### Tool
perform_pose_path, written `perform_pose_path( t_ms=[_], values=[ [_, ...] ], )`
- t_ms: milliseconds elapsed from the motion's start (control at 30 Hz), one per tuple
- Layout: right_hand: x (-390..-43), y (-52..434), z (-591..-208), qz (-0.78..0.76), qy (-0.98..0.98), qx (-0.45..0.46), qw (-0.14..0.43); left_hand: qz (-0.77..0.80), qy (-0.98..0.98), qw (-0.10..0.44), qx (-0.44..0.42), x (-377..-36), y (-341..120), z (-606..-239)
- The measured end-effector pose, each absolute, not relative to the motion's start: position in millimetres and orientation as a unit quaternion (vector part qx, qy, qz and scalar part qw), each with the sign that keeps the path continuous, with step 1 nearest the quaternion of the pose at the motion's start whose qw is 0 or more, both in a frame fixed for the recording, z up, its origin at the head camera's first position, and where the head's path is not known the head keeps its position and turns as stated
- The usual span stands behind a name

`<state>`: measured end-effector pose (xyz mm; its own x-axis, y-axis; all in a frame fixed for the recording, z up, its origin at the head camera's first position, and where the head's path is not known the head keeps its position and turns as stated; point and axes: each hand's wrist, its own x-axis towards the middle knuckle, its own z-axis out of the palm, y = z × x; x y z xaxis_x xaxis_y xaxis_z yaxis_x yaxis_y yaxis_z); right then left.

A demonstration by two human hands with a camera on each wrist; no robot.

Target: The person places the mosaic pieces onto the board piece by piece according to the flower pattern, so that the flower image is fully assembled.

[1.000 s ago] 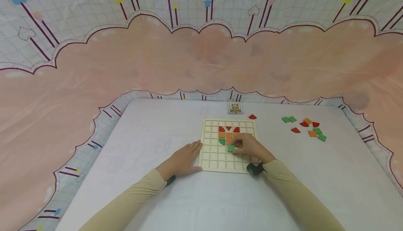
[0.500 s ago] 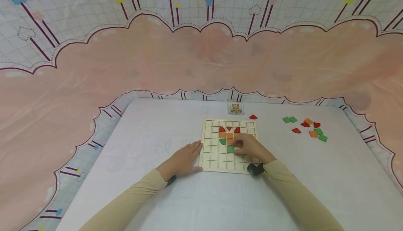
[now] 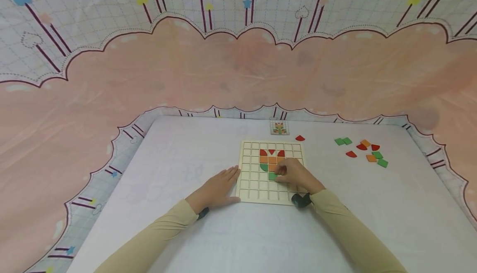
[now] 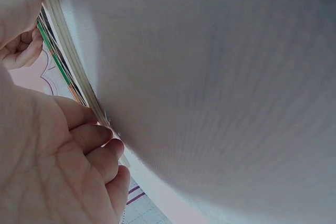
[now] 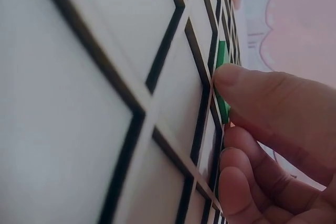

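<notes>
White table [image 3: 186,231] before pink cloud-print backdrop [image 3: 223,70]; right hand [image 3: 296,176] grip pinching green tile [image 3: 272,176], left hand [image 3: 216,190] spread.

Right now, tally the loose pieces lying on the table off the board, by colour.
Green pieces: 4
Red pieces: 4
Orange pieces: 2
Total: 10, leaving out the green tile that the right hand pinches on the board.
</notes>
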<state>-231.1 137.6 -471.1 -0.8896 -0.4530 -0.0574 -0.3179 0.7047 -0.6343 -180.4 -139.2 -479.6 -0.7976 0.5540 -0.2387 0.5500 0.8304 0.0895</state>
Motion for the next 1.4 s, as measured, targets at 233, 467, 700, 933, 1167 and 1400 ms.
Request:
perform_pose_path(
  t_ms=[233,467,700,933,1167,1400],
  values=[
    [-230.7,152.2,-461.2,-0.362,0.897,-0.229,0.107,0.012,0.947,0.126,0.297,-179.8,-139.8,-478.9],
    [-237.8,191.2,-449.4,-0.379,0.897,-0.207,0.094,0.009,0.947,0.129,0.295,-180.2,-139.9,-480.1],
    [-240.3,248.6,-437.2,-0.377,0.914,-0.136,0.069,0.002,0.946,0.127,0.297,-182.1,-139.8,-481.9],
    [-237.4,309.2,-433.0,-0.417,0.901,-0.111,0.035,0.009,0.947,0.127,0.296,-180.1,-139.7,-478.3],
    [-242.2,348.8,-434.8,-0.401,0.912,-0.077,0.04,0.011,0.946,0.124,0.3,-177.5,-140.2,-473.9],
    [-250.2,363.5,-443.6,-0.423,0.903,-0.038,0.068,0.014,0.944,0.117,0.31,-178.0,-139.9,-471.0]
  ],
)
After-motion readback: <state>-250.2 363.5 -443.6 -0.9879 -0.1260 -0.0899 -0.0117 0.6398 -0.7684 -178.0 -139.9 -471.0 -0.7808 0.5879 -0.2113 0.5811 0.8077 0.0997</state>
